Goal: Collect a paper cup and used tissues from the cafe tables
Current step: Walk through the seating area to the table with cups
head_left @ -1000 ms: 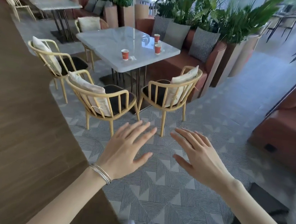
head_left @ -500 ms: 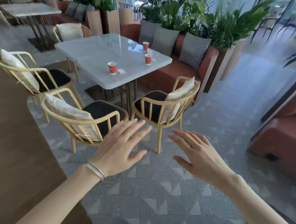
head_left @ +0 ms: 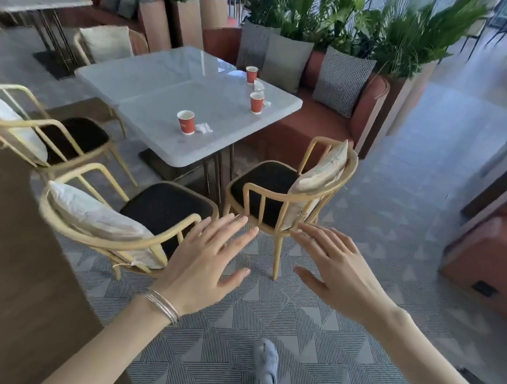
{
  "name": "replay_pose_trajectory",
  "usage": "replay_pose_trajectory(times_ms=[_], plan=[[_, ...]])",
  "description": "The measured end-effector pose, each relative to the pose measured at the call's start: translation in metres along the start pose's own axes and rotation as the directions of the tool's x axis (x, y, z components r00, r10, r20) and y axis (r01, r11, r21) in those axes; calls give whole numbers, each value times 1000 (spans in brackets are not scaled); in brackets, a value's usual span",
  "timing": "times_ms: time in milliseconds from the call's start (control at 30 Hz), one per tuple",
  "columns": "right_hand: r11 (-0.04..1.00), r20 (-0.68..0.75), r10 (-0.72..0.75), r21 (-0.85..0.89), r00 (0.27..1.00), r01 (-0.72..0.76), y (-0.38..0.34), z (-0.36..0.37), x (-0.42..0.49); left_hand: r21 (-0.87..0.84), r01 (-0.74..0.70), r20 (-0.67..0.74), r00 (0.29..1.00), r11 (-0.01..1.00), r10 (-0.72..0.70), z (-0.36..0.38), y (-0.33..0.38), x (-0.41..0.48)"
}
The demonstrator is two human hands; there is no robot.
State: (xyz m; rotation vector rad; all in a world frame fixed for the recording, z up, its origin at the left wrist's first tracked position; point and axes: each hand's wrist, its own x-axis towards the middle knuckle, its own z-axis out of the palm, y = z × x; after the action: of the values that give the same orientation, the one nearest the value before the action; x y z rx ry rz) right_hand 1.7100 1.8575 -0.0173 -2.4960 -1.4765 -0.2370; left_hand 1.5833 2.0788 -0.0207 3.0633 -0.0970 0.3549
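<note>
Beyond two near chairs, three red paper cups (head_left: 185,122) with crumpled tissues (head_left: 204,128) beside them wait on the marble worktop (head_left: 150,89), while left hand (head_left: 204,267) and right hand (head_left: 339,272) hover spread, empty, seemingly ready to collect.

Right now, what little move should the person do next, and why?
Probably take a step forward toward the near corner of the table. The left hand and right hand are both open and hold nothing. The nearest paper cup, with a crumpled tissue beside it, stands beyond the left chair and the right chair, likely out of reach from here.
</note>
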Motion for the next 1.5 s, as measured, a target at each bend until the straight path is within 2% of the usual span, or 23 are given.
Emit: replay_pose_trajectory(times_ms=[233, 633, 1000, 1500], plan=[[998, 45, -64, 15, 997, 64, 62, 20, 87, -5, 58, 7, 998, 998, -58, 18, -51, 77], [984, 9, -173, 33, 985, 173, 156, 28, 250, 30, 199, -48, 979, 980, -197, 30, -131, 206], [977, 89, -207, 78, 974, 200, 175, 88, 334, -19, 267, 11, 964, 964, -267, 64, -208, 246], [981, 48, -181, 81, 982, 177, 176, 121, 523, 22, 217, -14, 976, 976, -217, 63, -393, 332]])
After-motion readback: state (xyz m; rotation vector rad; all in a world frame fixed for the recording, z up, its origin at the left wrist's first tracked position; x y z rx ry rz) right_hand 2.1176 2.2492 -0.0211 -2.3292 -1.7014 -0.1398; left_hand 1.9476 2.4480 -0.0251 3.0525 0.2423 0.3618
